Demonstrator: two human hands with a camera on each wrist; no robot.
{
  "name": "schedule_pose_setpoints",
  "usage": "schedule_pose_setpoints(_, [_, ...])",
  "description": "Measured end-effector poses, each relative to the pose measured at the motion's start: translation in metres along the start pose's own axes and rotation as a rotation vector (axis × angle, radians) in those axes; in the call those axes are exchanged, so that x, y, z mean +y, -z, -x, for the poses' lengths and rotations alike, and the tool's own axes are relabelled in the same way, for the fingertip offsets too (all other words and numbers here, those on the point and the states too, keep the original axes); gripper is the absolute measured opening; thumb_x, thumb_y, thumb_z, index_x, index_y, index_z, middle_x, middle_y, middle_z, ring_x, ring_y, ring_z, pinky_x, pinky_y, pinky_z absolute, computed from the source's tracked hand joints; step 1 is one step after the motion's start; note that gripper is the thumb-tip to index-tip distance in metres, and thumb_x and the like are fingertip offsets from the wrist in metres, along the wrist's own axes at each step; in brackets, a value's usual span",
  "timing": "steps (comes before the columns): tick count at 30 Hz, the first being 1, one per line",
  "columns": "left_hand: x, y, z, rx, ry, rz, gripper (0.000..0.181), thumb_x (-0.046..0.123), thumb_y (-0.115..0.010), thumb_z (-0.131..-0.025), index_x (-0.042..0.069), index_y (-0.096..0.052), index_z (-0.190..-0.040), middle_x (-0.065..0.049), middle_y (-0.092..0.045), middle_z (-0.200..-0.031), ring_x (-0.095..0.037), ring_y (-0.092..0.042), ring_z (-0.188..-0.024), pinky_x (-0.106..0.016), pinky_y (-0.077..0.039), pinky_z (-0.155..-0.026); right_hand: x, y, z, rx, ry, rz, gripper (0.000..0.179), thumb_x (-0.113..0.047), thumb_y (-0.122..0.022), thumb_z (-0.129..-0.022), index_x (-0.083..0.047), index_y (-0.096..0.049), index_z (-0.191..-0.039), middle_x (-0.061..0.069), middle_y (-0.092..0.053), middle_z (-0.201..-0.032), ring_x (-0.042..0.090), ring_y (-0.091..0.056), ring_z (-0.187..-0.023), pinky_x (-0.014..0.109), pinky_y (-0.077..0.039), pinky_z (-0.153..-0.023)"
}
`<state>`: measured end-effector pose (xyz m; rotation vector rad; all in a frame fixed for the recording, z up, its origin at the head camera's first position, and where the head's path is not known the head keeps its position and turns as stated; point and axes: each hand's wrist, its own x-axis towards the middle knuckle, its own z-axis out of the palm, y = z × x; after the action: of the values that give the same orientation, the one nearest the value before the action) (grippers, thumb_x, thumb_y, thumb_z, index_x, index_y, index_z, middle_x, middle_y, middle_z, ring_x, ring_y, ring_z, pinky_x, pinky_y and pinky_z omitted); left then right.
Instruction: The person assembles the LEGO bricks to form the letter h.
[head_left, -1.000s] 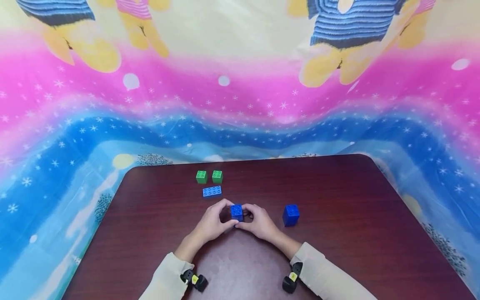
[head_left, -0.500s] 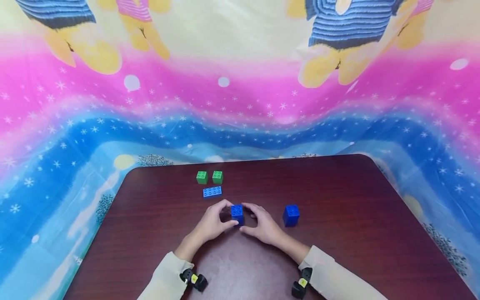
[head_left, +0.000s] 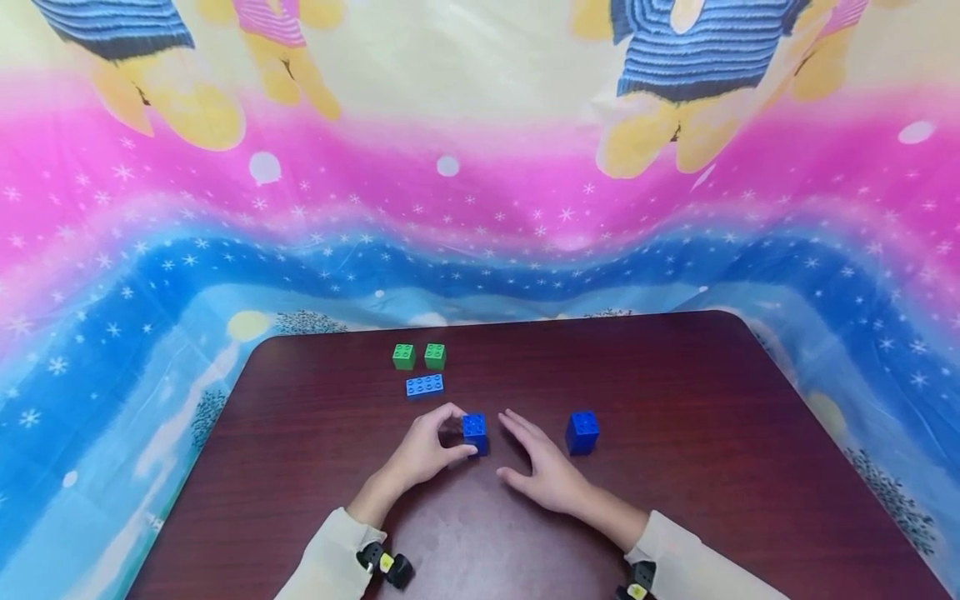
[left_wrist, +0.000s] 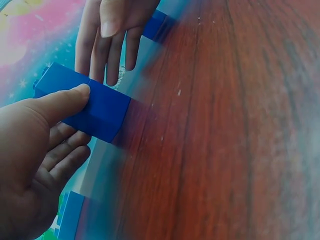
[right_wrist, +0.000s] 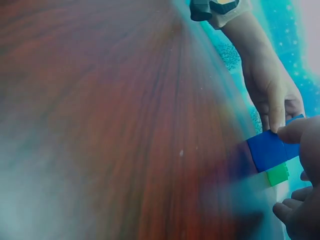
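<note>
A stack of two dark blue toy bricks (head_left: 474, 432) stands upright near the middle of the table. My left hand (head_left: 422, 448) pinches it from the left, and in the left wrist view the thumb lies across the seam between the bricks (left_wrist: 102, 107). To the right of the stack is my right hand (head_left: 549, 471), its fingers spread and holding nothing. Farther right stands another dark blue brick stack (head_left: 582, 433), apart from both hands. In the right wrist view, my right hand (right_wrist: 305, 200) partly covers the stack (right_wrist: 267, 150) that the left hand holds.
Behind my left hand lies a lighter blue brick (head_left: 424, 386) with two rows of studs. Two green bricks (head_left: 403, 357) stand side by side beyond it. The dark red-brown table (head_left: 675, 375) ends at a patterned cloth (head_left: 480, 275).
My right hand has let go of the blue brick stack and drawn back to the right, its fingers spreading. The left hand stays on the stack.
</note>
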<state>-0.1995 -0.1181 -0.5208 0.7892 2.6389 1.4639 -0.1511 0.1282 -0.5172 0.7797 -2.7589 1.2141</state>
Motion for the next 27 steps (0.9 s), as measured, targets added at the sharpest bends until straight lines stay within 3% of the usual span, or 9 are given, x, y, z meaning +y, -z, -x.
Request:
schedule_pose_setpoints(8, [0.003,0.001,0.001,-0.017,0.018,0.016,0.037,0.011,-0.087,-0.082,0.014,-0.063,-0.109,-0.001,-0.071,-0.102,-0.015,-0.070,-0.096,-0.037,-0.058,-0.089,0.000,0.015,0.016,-0.057,0.054,0.064,0.079,-0.021,-0.078,-0.091,-0.004,-0.038,-0.156,0.017,-0.036,-0.161,0.033,-0.036,-0.147,0.056,-0.037,-0.113])
schedule_pose_setpoints(14, [0.006,0.002,0.003,-0.029,0.023,0.017,0.037,0.012,-0.087,-0.082,0.015,-0.062,-0.109,-0.001,-0.071,-0.103,-0.016,-0.069,-0.097,-0.038,-0.058,-0.090,0.003,0.028,0.029,-0.091,0.070,0.072,0.077,-0.026,-0.075,-0.095,-0.014,-0.034,-0.160,0.012,-0.037,-0.161,0.032,-0.036,-0.147,0.055,-0.038,-0.112])
schedule_pose_setpoints(22, [0.008,0.000,0.005,-0.022,0.023,-0.005,0.037,0.014,-0.087,-0.083,0.016,-0.061,-0.110,0.001,-0.071,-0.103,-0.016,-0.069,-0.097,-0.039,-0.057,-0.089,0.011,0.042,0.050,-0.075,0.108,0.091,0.072,-0.023,-0.075,-0.095,-0.022,-0.040,-0.158,0.005,-0.045,-0.157,0.027,-0.044,-0.142,0.050,-0.044,-0.108])
schedule_pose_setpoints(27, [0.008,-0.001,0.007,-0.027,0.018,-0.013,0.038,0.015,-0.086,-0.084,0.015,-0.061,-0.112,0.001,-0.070,-0.105,-0.016,-0.068,-0.098,-0.038,-0.057,-0.090,0.021,0.054,0.065,0.010,0.184,0.065,0.059,-0.011,-0.077,-0.091,-0.011,-0.056,-0.145,0.003,-0.059,-0.143,0.023,-0.057,-0.130,0.033,-0.048,-0.105])
